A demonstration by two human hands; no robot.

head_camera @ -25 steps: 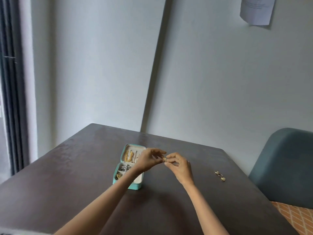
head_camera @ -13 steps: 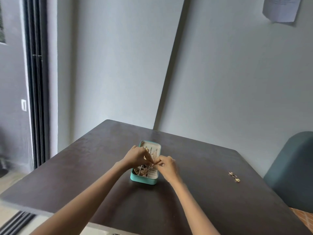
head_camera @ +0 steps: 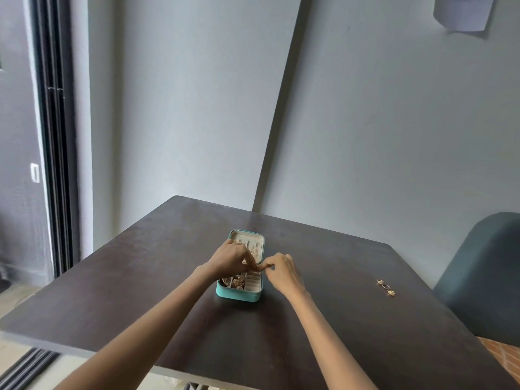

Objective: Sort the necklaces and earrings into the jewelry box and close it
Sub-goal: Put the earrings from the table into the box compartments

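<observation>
Most of the gold stuff looks packed in the open jewelry box (head_camera: 241, 291), lid's not closed yet. Both my left hand (head_camera: 231, 260) and right hand (head_camera: 281, 270) pinch together over it, can't tell on what. Earrings (head_camera: 385, 287) on the table (head_camera: 140, 277) are left.

The jewelry box (head_camera: 239, 294) sits mid-table (head_camera: 140, 291), earrings (head_camera: 385, 287) well to its right, a chair (head_camera: 484, 277) beyond.

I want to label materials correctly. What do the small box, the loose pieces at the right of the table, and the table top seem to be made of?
jewelry box: turquoise shell, probably faux leather, smooth matte; cream lining looks like soft fabric.
loose earrings: likely gold-toned metal, since they glint; too small to be sure.
table: dark brown, faint grain, dull sheen; wood or laminate, cannot tell.
</observation>
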